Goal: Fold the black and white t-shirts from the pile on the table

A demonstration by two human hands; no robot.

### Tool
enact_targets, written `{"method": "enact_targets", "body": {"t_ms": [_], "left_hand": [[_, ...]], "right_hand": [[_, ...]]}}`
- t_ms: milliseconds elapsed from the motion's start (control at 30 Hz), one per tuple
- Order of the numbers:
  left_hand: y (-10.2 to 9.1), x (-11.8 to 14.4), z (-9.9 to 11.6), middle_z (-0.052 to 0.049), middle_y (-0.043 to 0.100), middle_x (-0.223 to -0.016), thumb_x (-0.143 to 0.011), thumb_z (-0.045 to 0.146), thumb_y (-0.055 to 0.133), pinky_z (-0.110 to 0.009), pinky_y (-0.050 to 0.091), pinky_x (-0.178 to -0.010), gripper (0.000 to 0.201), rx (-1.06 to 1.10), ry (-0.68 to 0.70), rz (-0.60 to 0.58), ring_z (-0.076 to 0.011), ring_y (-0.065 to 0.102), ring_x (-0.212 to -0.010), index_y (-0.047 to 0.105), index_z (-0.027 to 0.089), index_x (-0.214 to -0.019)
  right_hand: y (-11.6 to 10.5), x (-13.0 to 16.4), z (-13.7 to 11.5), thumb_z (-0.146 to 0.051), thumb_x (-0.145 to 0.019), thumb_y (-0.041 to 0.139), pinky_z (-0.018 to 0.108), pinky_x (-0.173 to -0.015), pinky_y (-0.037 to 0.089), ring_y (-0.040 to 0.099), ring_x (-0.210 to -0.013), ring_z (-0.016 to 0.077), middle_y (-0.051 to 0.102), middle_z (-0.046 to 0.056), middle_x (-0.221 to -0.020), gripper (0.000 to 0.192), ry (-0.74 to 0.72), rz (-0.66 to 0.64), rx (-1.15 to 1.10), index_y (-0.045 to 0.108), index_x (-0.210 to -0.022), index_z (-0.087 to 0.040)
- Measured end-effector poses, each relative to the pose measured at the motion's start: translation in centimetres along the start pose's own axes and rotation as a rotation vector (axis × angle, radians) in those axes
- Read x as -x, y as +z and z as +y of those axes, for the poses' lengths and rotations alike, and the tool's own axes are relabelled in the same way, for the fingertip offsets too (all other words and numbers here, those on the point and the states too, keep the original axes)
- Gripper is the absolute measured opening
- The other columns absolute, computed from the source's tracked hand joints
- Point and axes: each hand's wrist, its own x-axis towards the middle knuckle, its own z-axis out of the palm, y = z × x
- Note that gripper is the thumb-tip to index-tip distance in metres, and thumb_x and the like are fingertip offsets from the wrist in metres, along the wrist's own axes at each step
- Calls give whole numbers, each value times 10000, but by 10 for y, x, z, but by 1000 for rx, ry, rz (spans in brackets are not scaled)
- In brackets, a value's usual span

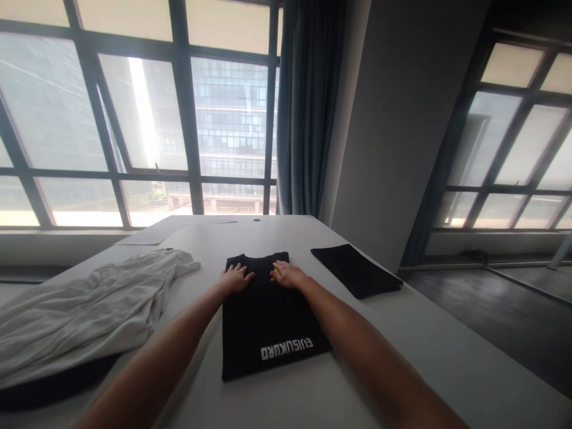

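Note:
A black T-shirt (263,325), folded into a narrow rectangle, lies flat in front of me with its collar end away from me. White lettering runs across its near right corner, upside down to my view. My left hand (236,279) rests on the far left part of the shirt, fingers spread on the cloth. On the far right part lies my right hand (286,274), its fingers stretched over the fabric. A small yellow patch (274,273) shows by the right fingers; what it belongs to is partly hidden.
The white table (286,402) bears a crumpled white garment (102,298) with a dark part on the left and a folded black cloth (355,271) on the right. Papers (147,235) lie at the far left. Windows, a curtain (308,107) and a pillar (393,119) stand beyond.

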Motion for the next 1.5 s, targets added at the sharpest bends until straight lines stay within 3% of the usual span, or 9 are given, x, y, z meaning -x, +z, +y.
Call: {"method": "enact_targets", "body": {"t_ms": [167, 300, 500, 733, 867, 1000, 1233, 1400, 1500], "left_hand": [[-1, -31, -11, -100, 105, -1612, -889, 695, 221, -624, 144, -1127, 815, 42, -66, -84, -367, 82, -1476, 278, 196, -1531], [1, -50, -26, -71, 119, -1616, -862, 743, 232, -597, 144, -1137, 840, 28, -47, -9, -339, 89, -1482, 295, 232, -1525], [1, -73, -45, -123, 150, -1608, -685, 883, 388, -545, 157, -1146, 1075, 36, -72, -13, -368, 102, -1475, 299, 218, -1524], [7, -80, -51, -138, 107, -1608, -822, 796, 256, -518, 134, -1168, 954, 43, -78, 60, -314, 50, -1486, 272, 153, -1528], [-1, -55, -65, -143, 108, -1606, -913, 662, 201, -418, 167, -1184, 837, 170, -72, 76, -250, 95, -1486, 212, 101, -1534], [-6, -7, -74, -127, 131, -1607, -904, 663, 251, -382, 174, -1189, 831, 299, 14, 101, -242, 116, -1484, 217, 119, -1531], [-13, 101, -49, 2, 129, -1618, -810, 655, 508, -468, 125, -1200, 726, 276, 347, -63, -287, 70, -1490, 456, 288, -1434], [-25, 154, -40, 35, 197, -1603, -708, 592, 672, -481, 118, -1198, 777, 257, 383, -244, -302, 121, -1483, 466, 362, -1422], [-31, 167, -37, 15, 262, -1589, -700, 550, 687, -430, 243, -1172, 770, 223, 379, -225, -295, 264, -1447, 480, 351, -1414]], "right_hand": [[3, -48, 20, -580, -970, 242, 431, -1188, 125, 131, -1478, 224, 161, 60, -1607, 696, 111, -74, -44, 239, -1542, -183], [11, -70, 37, -592, -964, 221, 482, -1187, 48, 71, -1486, 213, 95, 26, -1619, 702, 145, -23, -62, 186, -1553, -211], [20, -78, 45, -730, -895, 210, 536, -1171, -5, 12, -1487, 245, 35, 32, -1622, 857, 144, 30, -33, 158, -1557, -189], [13, -72, 45, -766, -878, 135, 549, -1161, -25, -11, -1486, 265, 26, 52, -1625, 884, 202, 19, -78, 122, -1563, -207], [6, -51, 53, -660, -945, 115, 539, -1168, -19, 39, -1488, 216, 46, 44, -1623, 755, 172, -18, -201, 119, -1561, -223], [1, -9, 60, -575, -981, 177, 560, -1167, 17, 66, -1486, 234, 103, 55, -1618, 675, 145, -31, -231, 158, -1555, -221], [2, 69, 42, -337, -943, 467, 585, -1149, 76, 165, -1461, 314, 227, 81, -1592, 611, 110, -42, -172, 290, -1523, -263], [-6, 115, 28, -346, -861, 590, 476, -1147, 233, 375, -1374, 306, 407, 78, -1511, 674, 39, -49, -239, 364, -1494, -287], [-26, 137, 25, -443, -740, 709, 392, -1084, 364, 457, -1312, 302, 485, 69, -1451, 762, -58, -171, -340, 460, -1443, -281]]}}
